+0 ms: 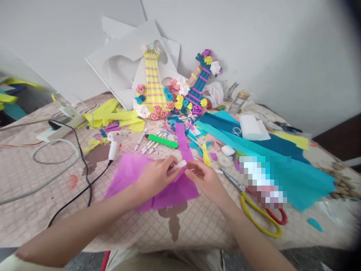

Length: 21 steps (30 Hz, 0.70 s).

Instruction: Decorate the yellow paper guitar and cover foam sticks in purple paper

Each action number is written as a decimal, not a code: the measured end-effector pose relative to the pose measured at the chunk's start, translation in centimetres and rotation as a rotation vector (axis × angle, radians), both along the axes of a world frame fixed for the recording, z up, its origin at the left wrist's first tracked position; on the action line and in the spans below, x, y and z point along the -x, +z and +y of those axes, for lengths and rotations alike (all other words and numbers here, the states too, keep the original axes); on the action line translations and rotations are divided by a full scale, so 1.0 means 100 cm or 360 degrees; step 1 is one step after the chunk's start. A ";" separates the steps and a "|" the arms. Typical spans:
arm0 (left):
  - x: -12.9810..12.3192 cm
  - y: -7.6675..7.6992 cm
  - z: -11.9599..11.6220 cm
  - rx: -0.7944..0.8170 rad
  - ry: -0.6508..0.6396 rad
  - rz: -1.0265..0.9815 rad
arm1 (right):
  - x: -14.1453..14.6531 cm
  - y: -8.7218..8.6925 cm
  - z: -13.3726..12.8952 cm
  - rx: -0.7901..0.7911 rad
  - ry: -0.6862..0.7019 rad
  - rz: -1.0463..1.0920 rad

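Observation:
My left hand (162, 172) is closed on a small white strip (180, 164), gripped between thumb and fingers. Close by on the right, my right hand (205, 180) has its fingertips bent together at the strip's end; what they pinch is hidden. Under both hands lies a purple crepe-paper piece (126, 177), flat on the table, partly covered by my left wrist. A narrow purple neck (183, 139) stretches away from it toward the back. To the right of my right hand rest scissors (261, 218) with yellow and red handles.
A white glue gun (113, 146) stands at left, its black cord (90, 186) crossing the cloth. Behind are a green marker (163, 141), a yellow paper guitar (152, 82) and a blue one (199, 88). Teal crepe paper (304, 184) and a white roll (251, 128) lie right.

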<state>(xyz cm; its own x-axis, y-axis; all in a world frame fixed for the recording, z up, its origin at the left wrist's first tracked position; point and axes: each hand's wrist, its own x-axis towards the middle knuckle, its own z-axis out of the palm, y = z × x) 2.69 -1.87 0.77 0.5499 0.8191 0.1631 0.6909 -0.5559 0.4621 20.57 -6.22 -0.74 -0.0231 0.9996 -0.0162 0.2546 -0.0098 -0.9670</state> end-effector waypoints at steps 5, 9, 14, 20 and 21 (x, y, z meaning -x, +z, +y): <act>0.003 -0.009 -0.007 0.0038 -0.0018 -0.0193 | 0.012 -0.004 0.026 -0.0034 0.0083 0.0094; 0.025 -0.006 -0.003 -0.0334 0.0050 -0.0193 | 0.001 -0.007 0.040 -0.0047 0.0035 0.0233; 0.088 -0.021 -0.010 -0.0408 0.0349 -0.0012 | -0.019 -0.014 0.047 -0.0026 -0.0007 0.0266; 0.137 -0.056 -0.032 -0.0214 0.0513 0.0283 | -0.032 -0.022 0.043 0.0030 0.0100 -0.0136; 0.138 -0.058 -0.035 -0.0224 0.0536 0.0299 | -0.032 -0.023 0.042 0.0012 0.0117 -0.0200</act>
<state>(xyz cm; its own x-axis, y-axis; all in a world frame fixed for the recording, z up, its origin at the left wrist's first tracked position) -11.13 -5.37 -5.06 0.2859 0.9353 0.2087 0.9101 -0.3331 0.2463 23.77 -1.98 -3.06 -0.0934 0.9952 -0.0308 0.3740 0.0064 -0.9274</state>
